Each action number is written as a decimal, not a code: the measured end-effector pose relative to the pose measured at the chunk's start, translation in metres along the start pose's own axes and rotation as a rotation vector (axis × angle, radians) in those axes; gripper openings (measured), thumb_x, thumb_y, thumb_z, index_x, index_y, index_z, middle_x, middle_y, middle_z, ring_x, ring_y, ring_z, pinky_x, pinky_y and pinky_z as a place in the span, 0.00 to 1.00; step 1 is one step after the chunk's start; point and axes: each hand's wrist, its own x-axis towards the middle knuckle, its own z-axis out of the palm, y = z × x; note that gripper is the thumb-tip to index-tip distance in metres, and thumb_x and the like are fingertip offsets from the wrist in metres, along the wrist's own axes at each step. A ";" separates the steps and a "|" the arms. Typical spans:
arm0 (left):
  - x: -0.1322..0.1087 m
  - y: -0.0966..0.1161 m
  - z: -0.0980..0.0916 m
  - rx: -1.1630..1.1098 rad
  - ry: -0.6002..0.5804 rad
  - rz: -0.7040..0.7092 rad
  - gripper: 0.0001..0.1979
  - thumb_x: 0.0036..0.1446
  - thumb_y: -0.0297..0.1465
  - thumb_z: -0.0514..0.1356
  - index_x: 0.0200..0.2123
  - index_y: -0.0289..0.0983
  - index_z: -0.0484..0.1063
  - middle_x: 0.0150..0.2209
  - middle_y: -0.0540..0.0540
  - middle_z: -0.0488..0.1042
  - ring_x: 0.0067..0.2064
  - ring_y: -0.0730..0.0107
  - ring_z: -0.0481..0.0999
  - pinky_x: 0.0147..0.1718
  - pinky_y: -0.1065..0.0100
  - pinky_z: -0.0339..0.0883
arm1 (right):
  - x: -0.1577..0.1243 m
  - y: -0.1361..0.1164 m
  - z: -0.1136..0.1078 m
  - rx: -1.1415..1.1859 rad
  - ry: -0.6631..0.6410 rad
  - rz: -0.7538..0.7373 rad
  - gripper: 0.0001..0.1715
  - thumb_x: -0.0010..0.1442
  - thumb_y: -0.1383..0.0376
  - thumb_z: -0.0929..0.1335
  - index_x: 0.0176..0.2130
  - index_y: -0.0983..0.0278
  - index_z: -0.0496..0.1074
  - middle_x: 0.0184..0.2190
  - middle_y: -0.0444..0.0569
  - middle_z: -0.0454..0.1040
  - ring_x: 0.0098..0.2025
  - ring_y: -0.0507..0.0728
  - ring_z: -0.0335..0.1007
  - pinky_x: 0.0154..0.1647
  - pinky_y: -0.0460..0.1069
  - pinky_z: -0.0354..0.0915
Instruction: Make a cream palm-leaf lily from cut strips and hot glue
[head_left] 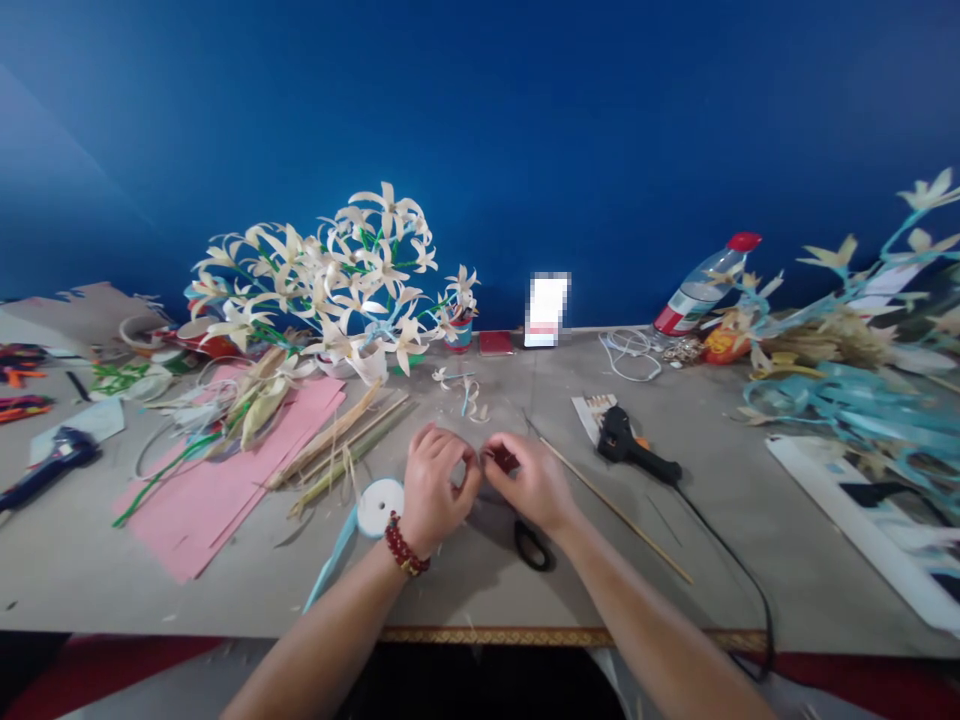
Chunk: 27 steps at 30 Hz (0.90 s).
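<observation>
Above the middle of the table, my left hand (437,485), with a red beaded bracelet at its wrist, has thumb and finger curled together in a pinch. My right hand (534,482) pinches close beside it, fingertips almost meeting the left ones. Whatever lies between the fingers is too small to make out. Below the right hand, the black handle of a pair of scissors (533,546) shows. Left of my left wrist lies a white spool (380,507) with light blue ribbon (332,562). A thin wooden stick (622,515) lies to the right of my right hand.
Pale husk flowers (367,265) stand at the back left. Pink paper (202,510) and dried stalks (337,455) lie left. A black glue gun (637,447) trails its cord on the right, near a leaning bottle (697,295), blue ribbon (847,410) and a white power strip (832,510).
</observation>
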 end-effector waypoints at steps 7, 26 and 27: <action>0.001 -0.002 -0.001 -0.001 0.021 -0.012 0.05 0.55 0.24 0.56 0.28 0.39 0.66 0.29 0.48 0.72 0.36 0.63 0.71 0.55 0.54 0.59 | 0.004 0.015 -0.014 -0.065 0.140 0.048 0.06 0.60 0.65 0.66 0.31 0.62 0.71 0.26 0.45 0.74 0.28 0.54 0.69 0.31 0.46 0.63; 0.000 -0.007 -0.001 -0.309 0.036 -0.035 0.09 0.60 0.28 0.55 0.42 0.40 0.73 0.42 0.43 0.77 0.47 0.58 0.73 0.54 0.53 0.60 | 0.004 -0.003 -0.010 1.065 -0.219 0.614 0.19 0.49 0.55 0.76 0.29 0.64 0.68 0.23 0.40 0.72 0.19 0.46 0.63 0.17 0.41 0.63; 0.000 -0.008 -0.001 -0.423 0.011 -0.091 0.09 0.61 0.30 0.55 0.42 0.39 0.73 0.43 0.42 0.76 0.47 0.58 0.73 0.52 0.55 0.63 | 0.004 -0.004 -0.011 1.050 -0.231 0.594 0.19 0.50 0.54 0.76 0.30 0.63 0.68 0.23 0.40 0.72 0.19 0.46 0.63 0.17 0.40 0.63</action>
